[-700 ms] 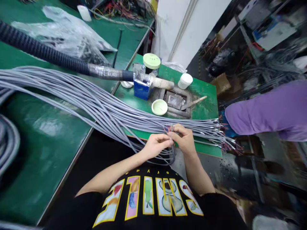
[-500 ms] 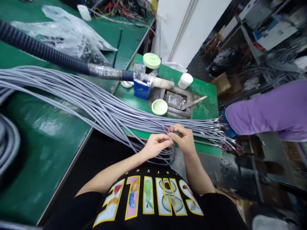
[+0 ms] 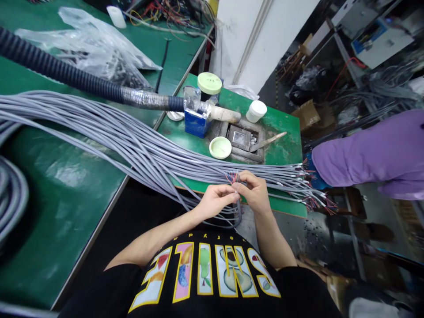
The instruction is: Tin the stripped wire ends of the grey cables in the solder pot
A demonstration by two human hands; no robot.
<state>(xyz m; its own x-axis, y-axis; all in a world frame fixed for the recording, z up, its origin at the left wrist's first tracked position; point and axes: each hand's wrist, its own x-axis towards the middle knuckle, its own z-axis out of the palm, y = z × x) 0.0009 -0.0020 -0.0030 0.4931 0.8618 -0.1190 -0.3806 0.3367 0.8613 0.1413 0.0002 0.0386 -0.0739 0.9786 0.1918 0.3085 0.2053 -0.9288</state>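
Observation:
Both hands meet in front of my chest around the stripped end of a grey cable bundle. My right hand (image 3: pixel 255 191) pinches it between thumb and fingers. My left hand (image 3: pixel 217 201) is closed too, its fingertips pressed at the same spot from the left. Fine coloured wires (image 3: pixel 232 176), red and blue among them, stick up above the fingers. The grey cables (image 3: pixel 239 214) curve down and back to the left below my hands. Just behind lies a thick bundle of grey cables (image 3: pixel 159 152), with bare coloured wire ends at its right. My fingertips partly hide what they grip.
On the green board stand a solder pot (image 3: pixel 241 138), a stick (image 3: pixel 270 141), a shallow pale dish (image 3: pixel 220 148), a white tub (image 3: pixel 256 111) and a green-lidded jar (image 3: pixel 210 84). A black corrugated hose (image 3: pixel 66 66) crosses from the left. At right is a person's purple sleeve (image 3: pixel 364 152).
My hands stay almost in place, with only a slight shift of the fingers at the wires. The purple-clothed person at right has moved slightly.

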